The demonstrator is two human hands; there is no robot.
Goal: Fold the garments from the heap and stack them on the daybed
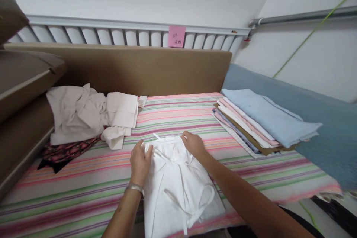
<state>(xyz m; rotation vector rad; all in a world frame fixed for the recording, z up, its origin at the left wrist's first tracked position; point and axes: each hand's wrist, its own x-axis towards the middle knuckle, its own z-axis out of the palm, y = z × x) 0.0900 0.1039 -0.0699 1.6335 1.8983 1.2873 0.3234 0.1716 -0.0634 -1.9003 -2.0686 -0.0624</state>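
A white garment (pixel 178 189) with thin ties lies spread lengthwise on the striped bedsheet (pixel 83 189) in front of me. My left hand (pixel 140 161) rests on the garment's upper left corner, its fingers bent onto the cloth. My right hand (pixel 193 144) holds the upper right edge near the top hem, with its fingers curled into the fabric. A silver bracelet (pixel 135 188) circles my left wrist.
A crumpled cream and white heap of clothes (pixel 89 115) lies at the left over a dark floral cloth (pixel 65 152). A stack of folded clothes (pixel 262 122), topped by a light blue one, sits at the right beside a blue cushion (pixel 320 119). A tan headboard (pixel 145 68) stands behind.
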